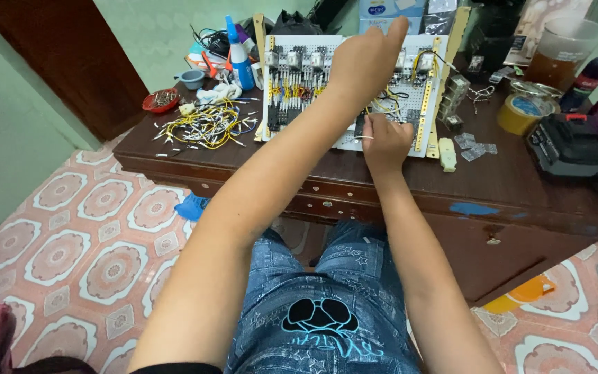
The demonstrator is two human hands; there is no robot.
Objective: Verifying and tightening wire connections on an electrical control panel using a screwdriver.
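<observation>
Panel (pixel 299 83) w/ relays stands tilted mid-desk (pixel 313 180), largely wired: yellow and black leads run across it. Right hand (pixel 385 142) pinches a wire at its lower right edge, fingers narrow. Left hand (pixel 368 59) loosely closed up top, index out; can't tell if it's holding anything. Loose wire pile (pixel 205 125) to the left suggests more leads to fit. Tape roll (pixel 524 111) right.

Wire pile (pixel 205 125) lies left of panel (pixel 340 90) on desk (pixel 493 183).

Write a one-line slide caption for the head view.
Left hand reaches over a wired perforated panel on a wooden desk; right hand pinches near its lower edge.
</observation>
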